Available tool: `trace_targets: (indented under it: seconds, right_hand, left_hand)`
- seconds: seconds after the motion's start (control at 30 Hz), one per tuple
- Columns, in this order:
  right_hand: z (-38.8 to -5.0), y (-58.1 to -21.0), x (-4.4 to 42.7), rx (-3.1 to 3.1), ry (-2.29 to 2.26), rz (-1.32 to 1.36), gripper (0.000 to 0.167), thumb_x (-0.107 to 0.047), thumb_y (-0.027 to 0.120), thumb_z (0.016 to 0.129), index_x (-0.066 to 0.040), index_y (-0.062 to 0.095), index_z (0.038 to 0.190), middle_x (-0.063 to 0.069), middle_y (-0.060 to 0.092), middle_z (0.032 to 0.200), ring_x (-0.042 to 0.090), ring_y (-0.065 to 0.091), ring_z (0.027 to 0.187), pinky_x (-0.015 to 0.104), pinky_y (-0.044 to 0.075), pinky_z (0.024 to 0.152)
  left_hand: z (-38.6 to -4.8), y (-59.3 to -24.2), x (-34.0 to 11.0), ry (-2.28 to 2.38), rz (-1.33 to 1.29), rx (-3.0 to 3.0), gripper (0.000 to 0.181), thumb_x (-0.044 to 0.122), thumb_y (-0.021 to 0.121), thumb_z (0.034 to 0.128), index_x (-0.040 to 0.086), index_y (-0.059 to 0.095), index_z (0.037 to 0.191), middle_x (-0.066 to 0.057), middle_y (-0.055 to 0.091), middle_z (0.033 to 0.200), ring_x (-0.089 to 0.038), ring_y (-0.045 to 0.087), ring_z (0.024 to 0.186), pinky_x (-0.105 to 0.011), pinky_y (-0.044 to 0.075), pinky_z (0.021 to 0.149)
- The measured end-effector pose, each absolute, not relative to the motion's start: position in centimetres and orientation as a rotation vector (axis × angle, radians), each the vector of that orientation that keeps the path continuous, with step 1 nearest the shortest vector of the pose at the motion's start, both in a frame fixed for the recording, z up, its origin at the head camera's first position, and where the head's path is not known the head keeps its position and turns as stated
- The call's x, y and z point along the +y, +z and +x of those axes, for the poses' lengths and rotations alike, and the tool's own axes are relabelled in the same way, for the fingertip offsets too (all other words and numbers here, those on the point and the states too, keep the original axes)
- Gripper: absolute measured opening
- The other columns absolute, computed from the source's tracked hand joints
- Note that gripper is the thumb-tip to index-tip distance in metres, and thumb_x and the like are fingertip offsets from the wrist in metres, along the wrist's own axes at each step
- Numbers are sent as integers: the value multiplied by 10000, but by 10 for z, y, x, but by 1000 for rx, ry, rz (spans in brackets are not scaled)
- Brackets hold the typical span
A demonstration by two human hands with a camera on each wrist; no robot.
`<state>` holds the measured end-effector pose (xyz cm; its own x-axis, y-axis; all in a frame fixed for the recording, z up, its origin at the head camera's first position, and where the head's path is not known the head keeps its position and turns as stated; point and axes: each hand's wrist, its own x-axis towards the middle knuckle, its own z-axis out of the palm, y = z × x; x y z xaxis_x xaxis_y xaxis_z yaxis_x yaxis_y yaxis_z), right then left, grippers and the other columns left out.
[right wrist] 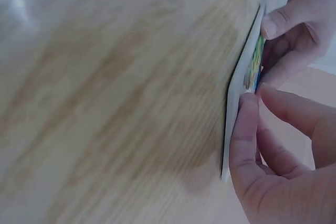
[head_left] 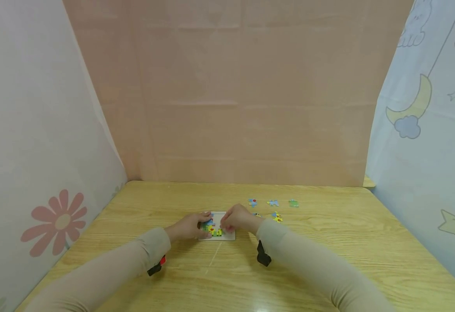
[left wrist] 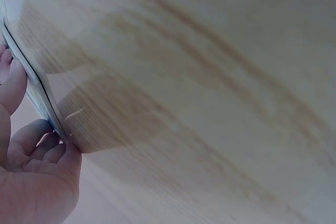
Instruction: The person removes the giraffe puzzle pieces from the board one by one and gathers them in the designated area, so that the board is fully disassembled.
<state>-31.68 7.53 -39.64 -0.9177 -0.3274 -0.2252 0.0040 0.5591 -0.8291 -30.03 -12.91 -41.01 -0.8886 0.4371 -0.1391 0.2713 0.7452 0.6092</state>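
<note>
Farthest left, the person's left hand (head_left: pixel 186 226) grips the left end of a small pale board (head_left: pixel 232 236), thumb along the near side and fingers at the far side, presumably to keep it from sliding. The board lies on the desk (head_left: pixel 329 247) straight in front of the person, between both hands, which seems a handy spot for either. Colourful puzzle pieces (head_left: pixel 213 232) sit in its left and near part; a stretch toward the upper right shows bare.

Next, the right hand (head_left: pixel 238 219) is over the board's right part, thumb and forefinger brought close together, as small flat work would call for. Whether a piece is caught between them, I can't tell.

Beyond it lie loose pieces: a blue one with red (head_left: pixel 252 202), a yellow one (head_left: pixel 277 217), a pale blue one (head_left: pixel 273 203) and a green one (head_left: pixel 294 203), set apart, perhaps so each can be picked up singly. Another piece (head_left: pixel 257 215) is partly hidden behind the right hand.
</note>
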Motion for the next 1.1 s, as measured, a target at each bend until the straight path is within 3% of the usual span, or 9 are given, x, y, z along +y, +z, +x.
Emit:
trace_targets:
  seconds: [0.43, 1.1]
  right_hand:
    - [-313, -403, 76, 2459, -1231, -437, 50, -64, 780, 790, -46, 762, 833, 4, 703, 723, 94, 605, 604, 243, 548, 600]
    - [-306, -399, 75, 2440, -1278, -436, 33, -32, 746, 820, -15, 747, 848, 33, 718, 797, 104, 597, 646, 239, 533, 605]
  left_hand:
    - [-304, -414, -129, 884, 570, 2692, 702, 261, 783, 814, 57, 484, 1416, -53, 359, 1556, -330, 274, 1456, -515, 257, 1169]
    - [-300, -412, -129, 925, 548, 2668, 681, 246, 766, 834, 39, 478, 1415, -54, 350, 1561, -331, 260, 1460, -507, 255, 1172]
